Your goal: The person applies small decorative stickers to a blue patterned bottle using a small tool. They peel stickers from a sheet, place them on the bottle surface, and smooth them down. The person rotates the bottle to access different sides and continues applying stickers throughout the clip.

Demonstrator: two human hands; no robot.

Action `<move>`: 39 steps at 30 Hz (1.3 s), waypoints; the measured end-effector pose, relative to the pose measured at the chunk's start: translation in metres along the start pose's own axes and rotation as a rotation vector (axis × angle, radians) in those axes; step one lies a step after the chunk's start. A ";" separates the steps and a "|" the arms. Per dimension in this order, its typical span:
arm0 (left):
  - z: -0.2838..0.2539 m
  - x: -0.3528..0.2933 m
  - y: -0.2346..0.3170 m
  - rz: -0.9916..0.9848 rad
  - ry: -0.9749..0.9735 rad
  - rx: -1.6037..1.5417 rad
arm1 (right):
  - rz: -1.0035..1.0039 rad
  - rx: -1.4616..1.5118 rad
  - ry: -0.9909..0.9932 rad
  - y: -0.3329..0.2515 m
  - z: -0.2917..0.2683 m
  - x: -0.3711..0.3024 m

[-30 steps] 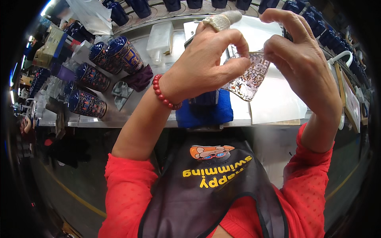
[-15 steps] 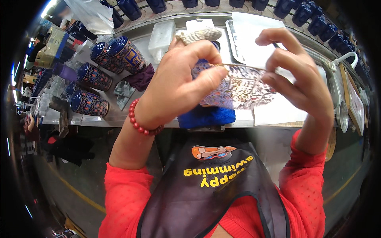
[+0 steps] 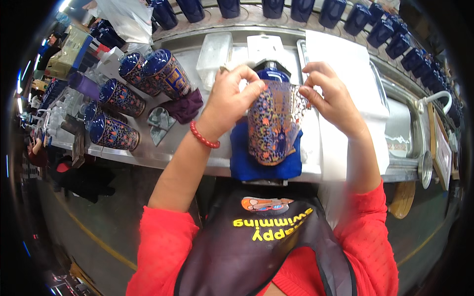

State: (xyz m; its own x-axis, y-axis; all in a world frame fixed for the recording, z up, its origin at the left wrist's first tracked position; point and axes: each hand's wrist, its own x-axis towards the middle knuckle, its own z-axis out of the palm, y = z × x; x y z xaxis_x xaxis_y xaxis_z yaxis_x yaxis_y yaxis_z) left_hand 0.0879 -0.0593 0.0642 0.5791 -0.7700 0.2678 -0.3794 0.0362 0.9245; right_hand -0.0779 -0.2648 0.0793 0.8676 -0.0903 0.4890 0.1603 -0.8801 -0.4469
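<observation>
In front of me a dark blue ceramic cylinder (image 3: pixel 274 75) lies over a folded blue cloth (image 3: pixel 241 157), its one end toward me. A thin floral decal sheet (image 3: pixel 299 109) is draped over its front and sticks out past its right side. My left hand (image 3: pixel 229 101) pinches the sheet's upper left edge between thumb and forefinger, against the cylinder. At the sheet's upper right corner, my right hand (image 3: pixel 336 101) has its thumb and forefinger closed on the edge, other fingers curled. Part of the sheet looks clear, with colourful flowers showing on the left.
Several decorated blue jars (image 3: pixel 114 132) stand at the left, beside a purple cloth (image 3: pixel 183 107) and a greyish folded piece (image 3: pixel 160 123). White paper (image 3: pixel 340 148) covers the bench on the right. Behind are a clear plastic box (image 3: pixel 215 52) and a row of plain blue cylinders (image 3: pixel 302 10).
The decal sheet, held up in the air before, now lies against the blue cylinder. Both hands have moved with it, and a light knitted glove or cloth above the left hand is gone from sight.
</observation>
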 end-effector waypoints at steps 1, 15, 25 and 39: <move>0.002 0.002 -0.004 0.037 0.039 0.076 | 0.039 0.038 -0.006 0.002 0.002 0.001; 0.007 0.015 -0.045 -0.033 0.076 0.014 | 0.276 0.203 0.001 0.023 0.025 0.007; 0.001 -0.018 -0.026 0.309 0.319 0.430 | 0.095 -0.120 0.218 -0.009 0.027 0.002; 0.031 -0.097 -0.019 0.195 -0.008 0.422 | 0.175 -0.009 -0.150 -0.048 0.041 -0.049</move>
State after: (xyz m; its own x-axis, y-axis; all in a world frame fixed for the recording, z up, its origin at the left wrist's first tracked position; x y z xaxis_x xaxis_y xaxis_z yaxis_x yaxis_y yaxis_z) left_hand 0.0159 -0.0051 0.0124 0.4632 -0.7794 0.4219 -0.7419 -0.0806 0.6656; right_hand -0.1087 -0.1987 0.0457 0.9421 -0.1719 0.2880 -0.0019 -0.8613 -0.5080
